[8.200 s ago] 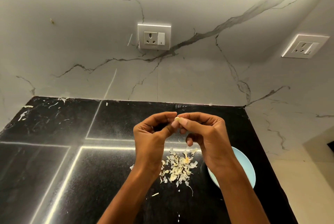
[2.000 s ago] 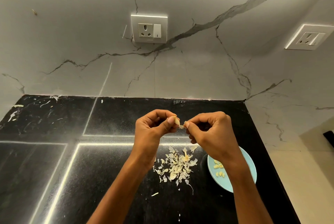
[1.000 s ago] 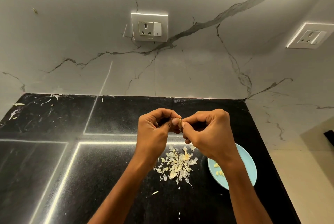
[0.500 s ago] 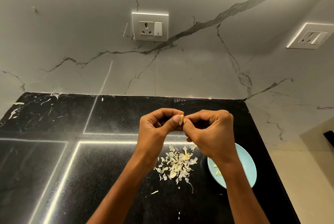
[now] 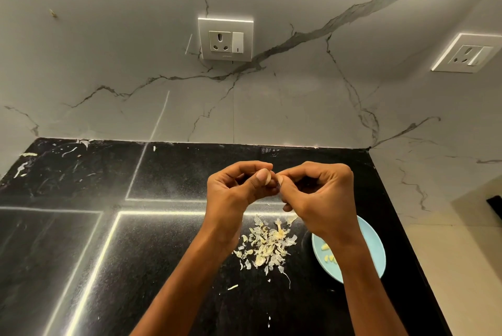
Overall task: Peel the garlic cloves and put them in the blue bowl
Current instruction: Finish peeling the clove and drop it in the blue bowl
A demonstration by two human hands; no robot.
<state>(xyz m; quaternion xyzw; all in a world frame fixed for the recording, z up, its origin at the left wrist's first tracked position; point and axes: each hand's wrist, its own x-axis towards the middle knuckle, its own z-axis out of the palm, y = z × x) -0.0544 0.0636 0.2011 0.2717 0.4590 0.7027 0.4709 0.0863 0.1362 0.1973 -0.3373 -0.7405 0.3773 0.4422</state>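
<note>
Both hands meet above the black countertop (image 5: 168, 240), raised off the surface, likely so that loosened skin can fall onto the heap below. Left hand (image 5: 233, 191): fingers curled, thumb pressed forward against the forefinger, pinching a garlic clove (image 5: 269, 178) of which only a pale sliver shows beside the thumbnail. Right hand (image 5: 317, 197): fingers also curled tight, thumb and forefinger tips brought up against the same clove, probably picking at its skin; whether a flake is gripped there is too small to tell. The clove sits between the two hands, well above the counter, not yet in the bowl. Directly under the hands lies one pile of papery garlic skins (image 5: 267, 246), with a few stray flakes and one thin strand trailing off its near side; individual pieces too many and too overlapped to count. The blue bowl (image 5: 377, 251) stands just beside the pile on the right, within easy drop of the right hand; the right forearm covers its middle. Peeled cloves in the bowl (image 5: 327, 254): about three visible at the left of the forearm, more possibly hidden. Two wall sockets: one (image 5: 225, 39) on the marble backsplash ahead, one (image 5: 468, 54) on the side wall at right. Judged mid-task: one clove in hand, part peeled at most.
</note>
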